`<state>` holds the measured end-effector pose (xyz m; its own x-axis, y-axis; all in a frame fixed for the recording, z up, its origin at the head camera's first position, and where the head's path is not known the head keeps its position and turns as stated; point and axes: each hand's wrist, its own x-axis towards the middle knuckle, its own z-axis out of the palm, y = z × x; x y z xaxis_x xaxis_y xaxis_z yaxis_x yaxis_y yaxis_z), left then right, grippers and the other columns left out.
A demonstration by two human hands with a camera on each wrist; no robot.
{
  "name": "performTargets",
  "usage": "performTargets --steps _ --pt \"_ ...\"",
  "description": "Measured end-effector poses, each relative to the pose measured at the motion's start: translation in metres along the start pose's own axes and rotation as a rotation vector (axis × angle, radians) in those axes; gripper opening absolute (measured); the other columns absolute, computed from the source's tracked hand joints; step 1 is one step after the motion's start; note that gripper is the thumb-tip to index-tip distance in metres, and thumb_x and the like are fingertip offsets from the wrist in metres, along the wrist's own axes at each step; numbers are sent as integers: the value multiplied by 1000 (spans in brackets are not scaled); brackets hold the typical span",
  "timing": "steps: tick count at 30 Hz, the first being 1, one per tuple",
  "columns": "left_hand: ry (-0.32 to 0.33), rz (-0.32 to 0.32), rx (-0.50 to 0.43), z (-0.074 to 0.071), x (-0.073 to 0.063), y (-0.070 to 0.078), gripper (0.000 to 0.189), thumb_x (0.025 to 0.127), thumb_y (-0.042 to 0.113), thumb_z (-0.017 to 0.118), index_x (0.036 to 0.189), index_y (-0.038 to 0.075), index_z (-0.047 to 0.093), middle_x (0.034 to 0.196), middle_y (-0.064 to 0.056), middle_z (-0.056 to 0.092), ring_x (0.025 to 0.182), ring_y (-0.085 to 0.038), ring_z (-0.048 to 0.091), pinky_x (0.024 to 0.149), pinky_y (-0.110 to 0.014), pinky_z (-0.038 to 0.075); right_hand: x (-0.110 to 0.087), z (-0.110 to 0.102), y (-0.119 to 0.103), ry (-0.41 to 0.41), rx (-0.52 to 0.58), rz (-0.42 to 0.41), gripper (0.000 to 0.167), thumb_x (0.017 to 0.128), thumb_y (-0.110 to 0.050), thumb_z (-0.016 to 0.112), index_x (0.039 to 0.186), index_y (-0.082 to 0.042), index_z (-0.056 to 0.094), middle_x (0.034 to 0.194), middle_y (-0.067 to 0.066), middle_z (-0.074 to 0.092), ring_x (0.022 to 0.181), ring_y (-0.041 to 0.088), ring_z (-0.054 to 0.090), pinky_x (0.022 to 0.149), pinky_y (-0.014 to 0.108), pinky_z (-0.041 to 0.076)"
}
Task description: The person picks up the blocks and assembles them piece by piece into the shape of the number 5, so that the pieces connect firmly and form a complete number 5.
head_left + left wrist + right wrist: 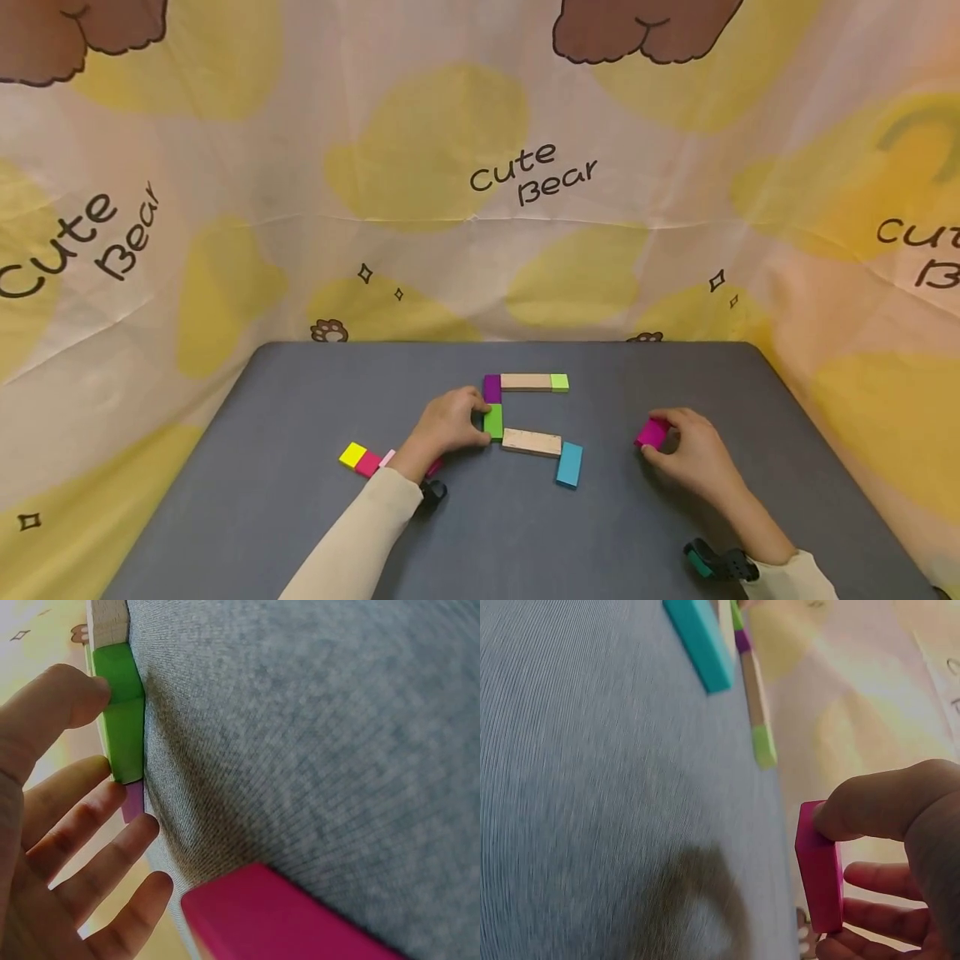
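Observation:
My left hand [448, 422] holds a green block [493, 423] between thumb and index finger, which touch it near its two ends. That block lies on the table, its far end against a purple block [492, 388] and its near end beside a plain wooden block [532, 442]. Off to the right, my right hand [696, 457] pinches a magenta block [821, 870] between the thumb and fingers. In the right wrist view it is held above the table, with a shadow on the surface below. A blue block [569, 465] lies slanted at the wooden block's right end.
Another wooden block [527, 382] runs right from the purple one to a light green block [559, 382]. Left of my left wrist lie yellow [352, 454], pinkish-red [367, 463] and pale pink [387, 458] blocks, partly hidden by the arm. A patterned cloth [465, 275] hangs behind the grey table [247, 517].

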<state>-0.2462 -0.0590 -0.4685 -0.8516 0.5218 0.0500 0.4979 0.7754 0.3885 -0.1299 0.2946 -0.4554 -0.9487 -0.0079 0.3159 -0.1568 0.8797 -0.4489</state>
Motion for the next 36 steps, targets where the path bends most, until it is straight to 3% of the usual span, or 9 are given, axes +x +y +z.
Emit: performTargets --steps 14,26,36 --pt "-17 -16 2 -1 -3 -2 44 69 31 80 109 14 75 108 2 65 94 -15 61 78 -35 51 -7 17 -44 -62 37 -37 46 69 -14 84 110 -2 67 110 13 66 94 29 57 73 40 55" --pt "-34 -2 20 -2 6 2 46 69 35 81 111 16 74 110 2 64 98 -16 62 82 -36 51 -17 28 -75 -78 63 -128 46 65 -18 86 107 -9 69 108 3 67 94 20 56 73 35 55" --pt "-34 -21 1 -3 1 -1 46 70 33 80 111 15 74 110 1 65 98 -17 62 83 -38 51 -24 42 -94 -140 94 -173 42 65 -20 86 103 -13 69 102 -3 67 93 12 52 72 25 51"
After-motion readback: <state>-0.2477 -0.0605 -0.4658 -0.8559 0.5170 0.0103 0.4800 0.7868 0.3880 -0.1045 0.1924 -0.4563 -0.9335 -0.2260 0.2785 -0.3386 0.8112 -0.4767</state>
